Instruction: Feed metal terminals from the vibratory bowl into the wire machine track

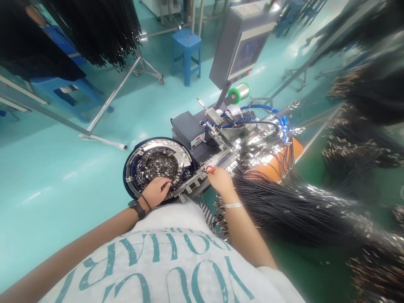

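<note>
Left hand (156, 191) curled at a round steel vibratory feeder bowl (178, 153) heaped with loose silver metal terminals (156, 166); right hand (221, 179) pinching a small red plastic loop (210, 169).
The left fingers close over the bowl's inner edge, though whether they grip a terminal cannot be told. The red loop sits just above a straight steel feed rail (192, 183) running from the bowl toward a blue-hosed metal crimping machine (243, 134), with a dense fan of thin black wires (284, 210) beside the right wrist.
</note>
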A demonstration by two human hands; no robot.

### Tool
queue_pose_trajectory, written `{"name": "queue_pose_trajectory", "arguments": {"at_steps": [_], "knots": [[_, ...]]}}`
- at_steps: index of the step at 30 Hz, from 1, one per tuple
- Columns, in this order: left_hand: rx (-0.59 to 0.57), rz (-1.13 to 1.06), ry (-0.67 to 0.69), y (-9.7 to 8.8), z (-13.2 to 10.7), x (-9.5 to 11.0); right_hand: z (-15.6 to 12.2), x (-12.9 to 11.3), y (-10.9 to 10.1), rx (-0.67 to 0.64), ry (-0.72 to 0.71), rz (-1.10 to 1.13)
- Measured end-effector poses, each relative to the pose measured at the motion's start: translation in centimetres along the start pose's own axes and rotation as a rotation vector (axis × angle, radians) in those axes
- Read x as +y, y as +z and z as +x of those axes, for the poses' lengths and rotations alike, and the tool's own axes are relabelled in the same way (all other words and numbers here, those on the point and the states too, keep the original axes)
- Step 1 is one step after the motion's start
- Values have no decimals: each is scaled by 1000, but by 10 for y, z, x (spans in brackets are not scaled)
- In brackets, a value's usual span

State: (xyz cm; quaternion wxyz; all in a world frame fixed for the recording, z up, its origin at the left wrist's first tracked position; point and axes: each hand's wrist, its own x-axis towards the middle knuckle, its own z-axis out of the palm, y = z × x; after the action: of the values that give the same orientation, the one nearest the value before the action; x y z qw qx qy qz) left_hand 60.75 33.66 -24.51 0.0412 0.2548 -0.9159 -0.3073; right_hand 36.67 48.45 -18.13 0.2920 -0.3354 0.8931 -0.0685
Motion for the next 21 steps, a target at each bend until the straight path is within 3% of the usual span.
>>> {"name": "queue_pose_trajectory", "arguments": {"at_steps": [6, 11, 16, 21], "knots": [[131, 36, 147, -1, -8, 0, 3, 3, 1, -6, -33, 39], [83, 144, 262, -1, -13, -1, 1, 3, -1, 4, 26, 56], [67, 170, 213, -1, -12, 2, -24, -3, -2, 34, -51, 85], [70, 103, 210, -4, -9, 6, -46, -14, 14, -76, -136, 143]]}}
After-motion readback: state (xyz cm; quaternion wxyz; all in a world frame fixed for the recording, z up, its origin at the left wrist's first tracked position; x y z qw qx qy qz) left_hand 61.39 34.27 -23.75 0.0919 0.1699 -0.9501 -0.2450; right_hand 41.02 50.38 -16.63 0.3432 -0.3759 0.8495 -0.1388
